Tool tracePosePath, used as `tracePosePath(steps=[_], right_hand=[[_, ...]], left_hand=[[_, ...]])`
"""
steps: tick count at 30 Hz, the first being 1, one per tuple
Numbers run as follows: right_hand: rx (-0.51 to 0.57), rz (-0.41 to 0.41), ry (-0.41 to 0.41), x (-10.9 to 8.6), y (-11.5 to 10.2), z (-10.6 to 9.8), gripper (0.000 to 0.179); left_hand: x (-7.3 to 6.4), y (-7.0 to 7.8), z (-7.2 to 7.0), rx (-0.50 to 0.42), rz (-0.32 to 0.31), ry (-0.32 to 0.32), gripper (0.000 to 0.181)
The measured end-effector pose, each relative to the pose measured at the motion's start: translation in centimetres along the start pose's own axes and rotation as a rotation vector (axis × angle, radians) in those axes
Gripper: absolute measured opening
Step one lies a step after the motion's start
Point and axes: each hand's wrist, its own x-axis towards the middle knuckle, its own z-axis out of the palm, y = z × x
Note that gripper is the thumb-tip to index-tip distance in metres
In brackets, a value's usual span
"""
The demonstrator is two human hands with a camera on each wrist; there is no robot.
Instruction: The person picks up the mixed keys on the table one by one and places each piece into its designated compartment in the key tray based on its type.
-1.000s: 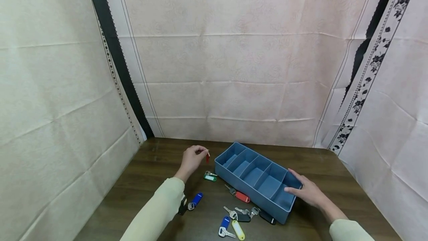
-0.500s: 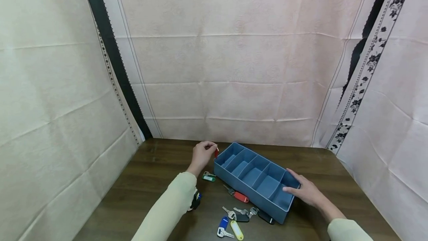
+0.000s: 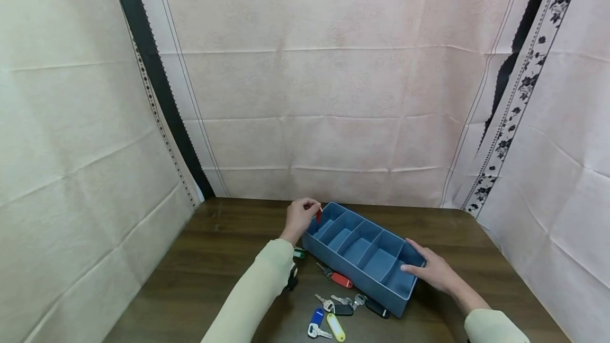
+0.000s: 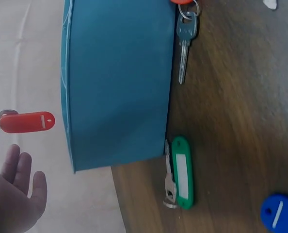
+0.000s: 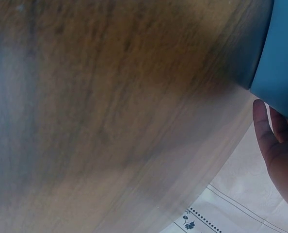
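My left hand (image 3: pixel 299 218) pinches the ring of a red key tag (image 4: pixel 27 122), which hangs with its key partly hidden behind it. In the head view the tag hangs over the left-end compartment of a blue divided box (image 3: pixel 355 269). At the box's right end my right hand (image 3: pixel 436 271) grips the corner, thumb over the rim and fingers along the outer wall. The right wrist view shows those fingers against the box's outside. Close by the box's left end lies a green key tag (image 4: pixel 183 174) with a key, partly covered by the left arm in the head view.
Along the box's near side lie a red-tagged key (image 3: pixel 340 279), black-tagged keys (image 3: pixel 342 309), a blue tag (image 3: pixel 317 315) and a yellow tag (image 3: pixel 335 327). Another blue tag (image 4: pixel 280 213) lies nearer the left wrist. Cloth (image 3: pixel 333 94) hangs behind the brown table (image 3: pixel 167 300).
My left hand has moved right and slightly away, carrying the red key tag from beside the box to above its left-end compartment. The right hand stays on the box.
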Motion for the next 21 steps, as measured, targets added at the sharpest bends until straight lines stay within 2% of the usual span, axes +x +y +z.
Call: tracePosePath(steps=[9, 21], right_hand=[[0.009, -0.001, 0.005, 0.1, 0.0, 0.1, 0.087], [0.021, 0.012, 0.013, 0.0, 0.1, 0.1, 0.087]], left_hand=[[0.5, -0.1, 1.5, 0.048, -0.003, 0.019, 0.012], [1.1, -0.6, 2.2, 0.093, 0.002, 0.013, 0.013]])
